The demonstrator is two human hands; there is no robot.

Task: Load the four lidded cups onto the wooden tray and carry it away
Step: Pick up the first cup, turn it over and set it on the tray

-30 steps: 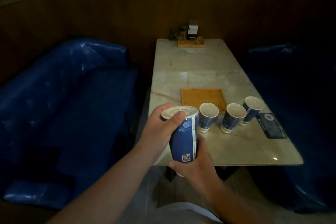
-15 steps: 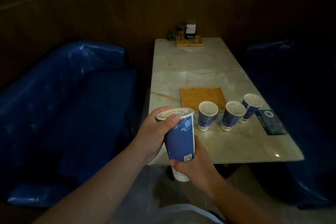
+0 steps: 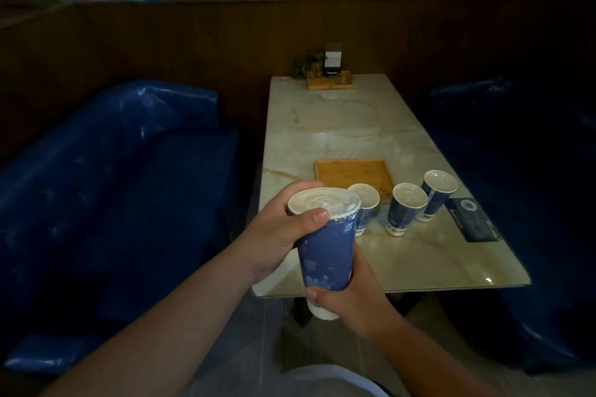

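I hold a tall blue lidded cup (image 3: 325, 255) in the air at the table's near left corner. My left hand (image 3: 277, 235) grips its rim, thumb across the clear lid. My right hand (image 3: 351, 300) curls round its white base from below. Three more blue lidded cups stand in a row on the marble table (image 3: 338, 126): one (image 3: 366, 208) partly hidden behind the held cup, one (image 3: 404, 208) in the middle, one (image 3: 437, 193) at the right. The empty wooden tray (image 3: 353, 172) lies just beyond them.
A dark card (image 3: 474, 219) lies near the table's right edge. A small wooden stand (image 3: 329, 82) with a plant and a sign sits at the far end. Blue padded benches (image 3: 129, 187) flank the table on both sides. A wooden partition rises behind.
The held cup has sunk a little towards me and now hangs lower over the table's near edge. The lettered side with the code has turned out of sight. The three standing cups have not moved.
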